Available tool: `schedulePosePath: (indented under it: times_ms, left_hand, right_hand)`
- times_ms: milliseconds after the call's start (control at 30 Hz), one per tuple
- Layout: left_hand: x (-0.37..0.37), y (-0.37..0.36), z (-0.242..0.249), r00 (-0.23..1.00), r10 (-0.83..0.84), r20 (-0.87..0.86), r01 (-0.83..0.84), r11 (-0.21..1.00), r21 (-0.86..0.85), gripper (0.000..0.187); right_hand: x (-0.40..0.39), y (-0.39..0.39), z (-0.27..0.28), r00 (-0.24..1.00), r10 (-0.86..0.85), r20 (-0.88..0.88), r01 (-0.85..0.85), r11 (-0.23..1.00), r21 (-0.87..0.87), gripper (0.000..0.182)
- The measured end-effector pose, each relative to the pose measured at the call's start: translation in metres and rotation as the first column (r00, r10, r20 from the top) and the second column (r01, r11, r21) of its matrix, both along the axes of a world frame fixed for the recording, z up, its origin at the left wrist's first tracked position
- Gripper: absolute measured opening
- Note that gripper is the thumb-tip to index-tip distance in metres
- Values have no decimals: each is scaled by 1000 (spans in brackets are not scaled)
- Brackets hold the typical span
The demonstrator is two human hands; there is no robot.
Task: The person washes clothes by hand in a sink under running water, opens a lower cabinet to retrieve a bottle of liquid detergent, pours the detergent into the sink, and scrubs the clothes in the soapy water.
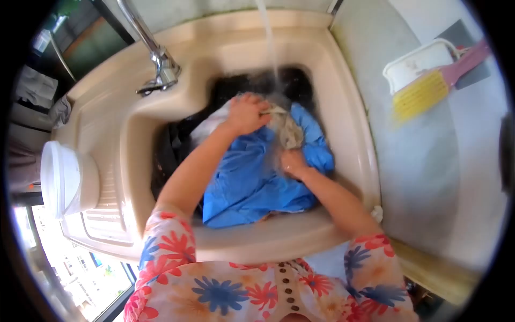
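Observation:
My left hand (247, 114) is closed at the upper left end of a wet beige cloth (289, 132), close to the falling water (270, 48). Lower down and to the right, my right hand (293, 162) is closed around the cloth's other end, its fingertips partly hidden. Beneath both hands a crumpled blue fabric (244, 185) is heaped in the beige sink (351, 123). A whitish cloth (212, 122) shows beside my left wrist, and dark fabric (295, 80) lies behind and under the pile.
A chrome tap (161, 67) stands at the sink's back left. On the ribbed drainboard (104, 222) sits a white bucket (64, 180). A yellow-bristled brush (424, 94) with a pink handle and a white soap dish (418, 61) are on the right-hand wall.

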State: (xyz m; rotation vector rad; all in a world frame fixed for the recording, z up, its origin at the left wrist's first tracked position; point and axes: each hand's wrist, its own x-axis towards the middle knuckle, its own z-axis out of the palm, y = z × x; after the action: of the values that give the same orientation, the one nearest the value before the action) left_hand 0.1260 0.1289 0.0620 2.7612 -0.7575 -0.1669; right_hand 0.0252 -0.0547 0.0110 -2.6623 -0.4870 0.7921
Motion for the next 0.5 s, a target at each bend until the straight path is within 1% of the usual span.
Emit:
schedulePosePath:
  times_ms: [33,67,100,133,167,200,233,267,300,333,367,400,433,467,500]
  left_hand:
    - [-16,22,-15,998,-24,54,27,998,-59,41]
    - [-30,39,-18,994,-35,102,37,999,-14,46]
    - [-33,44,-20,999,16,33,-15,999,-47,46]
    - [-36,49,-24,997,71,-34,-73,994,-81,46]
    - [-38,53,-29,987,129,-101,-140,983,-116,47]
    - [-36,57,-38,994,105,17,-97,961,-259,45]
    - [-45,57,-23,987,155,-30,-158,948,-276,44]
    - [-59,53,9,977,200,-79,-214,934,-287,42]
    - [-76,48,36,962,240,-127,-267,918,-293,41]
    - [-101,43,49,968,237,-82,-250,935,-252,36]
    - [-114,47,46,978,200,-66,-210,956,-205,34]
    - [-124,52,38,985,164,-52,-170,973,-158,32]
    - [-129,60,29,991,128,-36,-131,985,-110,30]
    - [-122,71,30,947,239,-216,-288,929,-232,20]
    - [-113,87,33,855,285,-433,-458,807,-374,15]
  right_hand:
    - [3,2,11,998,-6,-56,2,997,-77,26]
    - [1,0,-4,992,-13,129,6,999,53,26]
    - [0,-5,-26,948,-47,316,-11,984,181,26]
    - [0,-8,-36,867,-99,488,-57,954,294,27]
    - [1,-7,-25,896,-110,431,-36,947,318,28]
    - [3,-9,-12,920,-117,373,-16,941,337,30]
    - [3,-9,4,942,-126,312,8,935,354,32]
    - [2,-9,13,934,-199,297,69,915,398,31]
    - [3,-12,20,935,-191,299,55,910,412,28]
    - [7,-17,27,936,-184,302,40,904,426,25]
    - [9,-17,40,936,-174,306,24,898,440,22]
    - [7,-18,56,942,-300,151,193,852,487,16]
    - [9,-20,73,929,-364,65,275,797,537,17]
    - [13,-26,88,906,-423,-26,359,733,577,18]
    - [15,-33,96,872,-473,-123,444,661,605,19]
